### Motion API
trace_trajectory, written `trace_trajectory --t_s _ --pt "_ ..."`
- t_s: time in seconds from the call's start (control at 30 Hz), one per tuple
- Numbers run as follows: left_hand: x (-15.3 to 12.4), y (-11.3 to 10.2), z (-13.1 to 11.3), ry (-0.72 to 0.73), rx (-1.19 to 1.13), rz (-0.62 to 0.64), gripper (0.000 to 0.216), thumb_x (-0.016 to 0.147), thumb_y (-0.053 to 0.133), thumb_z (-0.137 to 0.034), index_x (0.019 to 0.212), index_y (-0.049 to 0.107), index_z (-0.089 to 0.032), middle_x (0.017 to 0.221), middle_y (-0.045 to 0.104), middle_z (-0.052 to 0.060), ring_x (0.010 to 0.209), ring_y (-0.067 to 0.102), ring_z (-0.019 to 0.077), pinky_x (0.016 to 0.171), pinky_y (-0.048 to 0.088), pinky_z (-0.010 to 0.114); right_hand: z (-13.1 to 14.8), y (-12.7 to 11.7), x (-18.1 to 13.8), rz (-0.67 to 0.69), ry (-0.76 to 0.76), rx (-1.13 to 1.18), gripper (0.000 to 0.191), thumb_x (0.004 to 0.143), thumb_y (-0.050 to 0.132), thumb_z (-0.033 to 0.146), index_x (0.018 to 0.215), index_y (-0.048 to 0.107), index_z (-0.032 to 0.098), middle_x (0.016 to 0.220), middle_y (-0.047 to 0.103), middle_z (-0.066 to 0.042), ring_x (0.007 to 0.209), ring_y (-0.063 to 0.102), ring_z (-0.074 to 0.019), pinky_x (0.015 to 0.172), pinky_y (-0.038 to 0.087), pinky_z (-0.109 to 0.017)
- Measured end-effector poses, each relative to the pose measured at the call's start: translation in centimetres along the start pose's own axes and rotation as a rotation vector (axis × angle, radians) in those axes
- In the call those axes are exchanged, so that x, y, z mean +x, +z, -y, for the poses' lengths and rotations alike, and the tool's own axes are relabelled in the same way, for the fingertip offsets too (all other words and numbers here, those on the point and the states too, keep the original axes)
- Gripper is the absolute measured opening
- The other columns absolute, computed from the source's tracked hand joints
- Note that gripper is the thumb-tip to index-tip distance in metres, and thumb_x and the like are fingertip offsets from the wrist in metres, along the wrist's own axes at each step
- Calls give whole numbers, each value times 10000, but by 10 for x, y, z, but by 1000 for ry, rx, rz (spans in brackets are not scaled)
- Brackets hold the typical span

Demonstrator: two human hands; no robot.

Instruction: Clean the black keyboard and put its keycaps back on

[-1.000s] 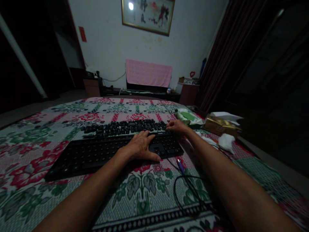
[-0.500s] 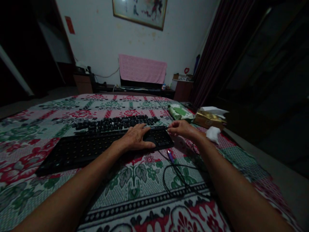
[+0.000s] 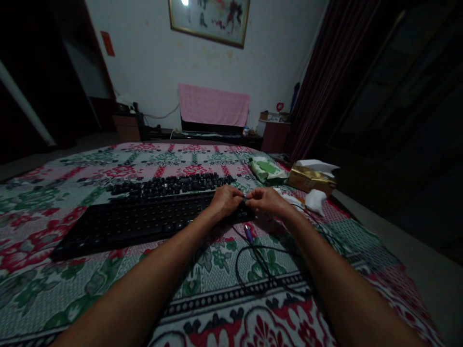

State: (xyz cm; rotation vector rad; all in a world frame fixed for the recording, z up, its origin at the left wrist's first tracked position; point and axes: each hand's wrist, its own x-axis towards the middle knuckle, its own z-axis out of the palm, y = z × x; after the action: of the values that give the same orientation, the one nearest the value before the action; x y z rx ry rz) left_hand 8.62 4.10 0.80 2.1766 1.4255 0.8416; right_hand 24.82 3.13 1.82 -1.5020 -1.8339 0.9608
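A black keyboard base point(image 3: 130, 221), stripped of its keycaps over most of its surface, lies slantwise on the patterned tablecloth. My left hand point(image 3: 226, 200) is over its right end, fingers drawn together. Close beside it, my right hand point(image 3: 265, 200) pinches with thumb and forefinger at the base's far right corner. The two sets of fingertips nearly meet around something small and dark that I cannot make out. Behind the base, loose black keycaps point(image 3: 173, 184) lie in a long band. A cable with a purple plug point(image 3: 248, 234) coils in front of my right forearm.
Right of the keycaps lie a green-and-white wipes packet point(image 3: 266, 169) and a gold tissue box point(image 3: 311, 178). A crumpled white tissue point(image 3: 315, 201) sits near my right forearm. The floral tablecloth point(image 3: 202, 323) spreads to the table's right edge.
My left hand has slid right from lying spread on the keyboard base and closed its fingers beside my right hand. My right hand has shifted slightly left and down. The view has moved a little.
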Motion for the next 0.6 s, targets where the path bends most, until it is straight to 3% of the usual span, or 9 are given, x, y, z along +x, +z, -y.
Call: trace_trajectory --t_s 0.2,0.33,0.47,0.6 --pt "6 6 7 -74 -196 -10 280 694 523 -150 921 686 -167 856 696 12 790 613 137 747 461 217 6 -5 -3 131 -7 28 207 667 581 230 850 546 139 526 495 58 442 421 -59 438 325 -186" --pt "4 6 9 -42 -351 5 283 700 541 -170 951 671 -163 825 694 4 744 612 133 703 472 222 6 -6 -5 218 -140 -1 358 669 577 221 1011 508 144 590 521 49 510 469 -84 484 351 -203" --pt "1 3 7 -27 -376 -9 292 689 583 -206 968 662 -174 843 696 8 758 613 144 693 478 229 9 -6 -7 222 -294 -228 368 684 558 185 1051 546 161 612 524 42 567 478 -89 544 352 -207" --pt "-2 1 3 -33 -377 -2 264 690 588 -202 941 671 -189 838 698 7 771 617 151 695 480 232 17 -7 -10 149 -324 -473 342 666 564 147 1004 587 194 663 560 27 596 489 -94 554 329 -205"
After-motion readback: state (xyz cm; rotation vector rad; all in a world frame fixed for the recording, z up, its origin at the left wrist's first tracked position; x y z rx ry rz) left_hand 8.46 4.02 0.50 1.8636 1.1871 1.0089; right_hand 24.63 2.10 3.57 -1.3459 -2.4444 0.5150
